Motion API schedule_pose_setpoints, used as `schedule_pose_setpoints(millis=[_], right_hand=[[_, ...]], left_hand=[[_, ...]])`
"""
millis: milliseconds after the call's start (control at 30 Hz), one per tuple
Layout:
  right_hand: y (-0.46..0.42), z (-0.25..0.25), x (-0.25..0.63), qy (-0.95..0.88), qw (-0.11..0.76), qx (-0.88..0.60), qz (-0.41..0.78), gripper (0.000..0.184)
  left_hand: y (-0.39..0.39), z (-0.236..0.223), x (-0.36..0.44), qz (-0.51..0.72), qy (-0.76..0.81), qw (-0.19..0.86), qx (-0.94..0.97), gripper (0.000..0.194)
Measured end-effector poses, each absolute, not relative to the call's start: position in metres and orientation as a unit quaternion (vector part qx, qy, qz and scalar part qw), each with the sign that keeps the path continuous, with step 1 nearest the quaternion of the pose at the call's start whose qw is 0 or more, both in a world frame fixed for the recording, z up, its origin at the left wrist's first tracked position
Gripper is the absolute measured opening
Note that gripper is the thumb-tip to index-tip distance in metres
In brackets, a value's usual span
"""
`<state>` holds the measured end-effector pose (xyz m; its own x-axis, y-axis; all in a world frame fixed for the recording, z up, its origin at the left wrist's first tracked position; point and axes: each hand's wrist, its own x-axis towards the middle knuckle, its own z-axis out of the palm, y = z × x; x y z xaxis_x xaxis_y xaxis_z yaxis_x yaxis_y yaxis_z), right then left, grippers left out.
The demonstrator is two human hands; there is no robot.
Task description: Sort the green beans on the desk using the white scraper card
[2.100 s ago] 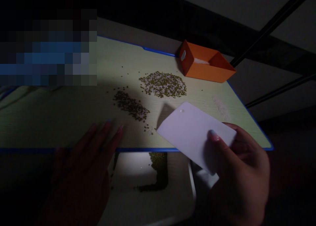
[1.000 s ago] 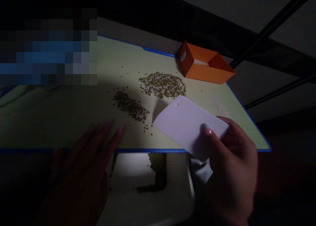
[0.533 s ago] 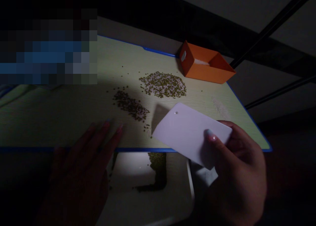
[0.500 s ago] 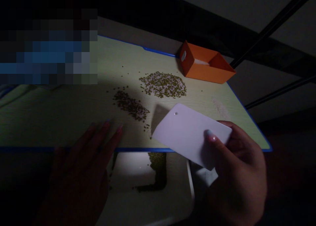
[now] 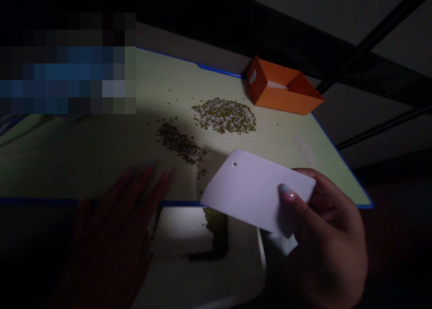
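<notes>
My right hand [image 5: 329, 237] pinches a white plastic card [image 5: 253, 189] with a small hole in one corner, thumb on top. The card is tilted over the front edge of the table [image 5: 175, 183]. My left hand [image 5: 124, 219] rests at that edge with fingers stretched out, holding nothing. Between the hands and beyond them lies a small dark pile of green beans [image 5: 180, 143] mixed with white grains. Farther back spreads a larger pile of green beans and white grains [image 5: 225, 115]. Below the edge, a white tray [image 5: 236, 273] contains more green beans [image 5: 219, 232].
An orange box [image 5: 285, 97] with some white grains inside stands at the back right. A thin smear of white grains [image 5: 303, 147] lies near the right edge. A blue rim [image 5: 337, 147] borders the table. The upper left is pixelated.
The white card has come slightly nearer, its left corner moving down to the table's front edge. My left hand stays almost in place, and the bean piles look the same.
</notes>
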<state>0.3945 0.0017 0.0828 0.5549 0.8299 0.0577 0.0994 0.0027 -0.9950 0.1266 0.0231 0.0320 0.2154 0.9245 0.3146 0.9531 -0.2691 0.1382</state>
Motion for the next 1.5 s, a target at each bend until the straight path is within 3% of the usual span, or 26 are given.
schedule_pose_setpoints(millis=[600, 1067, 1367, 1500], right_hand=[[0.001, 0.081, 0.390, -0.356, 0.615, -0.645, 0.280, 0.023], [0.005, 0.081, 0.381, -0.409, 0.591, -0.601, 0.349, 0.012], [-0.005, 0.077, 0.393, -0.350, 0.626, -0.650, 0.253, 0.032], [-0.008, 0.074, 0.386, -0.379, 0.597, -0.657, 0.261, 0.025]], left_hand=[[0.023, 0.028, 0.126, -0.191, -0.586, 0.064, -0.785, 0.088], [0.024, 0.026, 0.126, -0.188, -0.584, 0.060, -0.788, 0.086], [0.023, 0.028, 0.128, -0.197, -0.589, 0.069, -0.781, 0.081], [0.024, 0.027, 0.128, -0.190, -0.594, 0.070, -0.779, 0.082]])
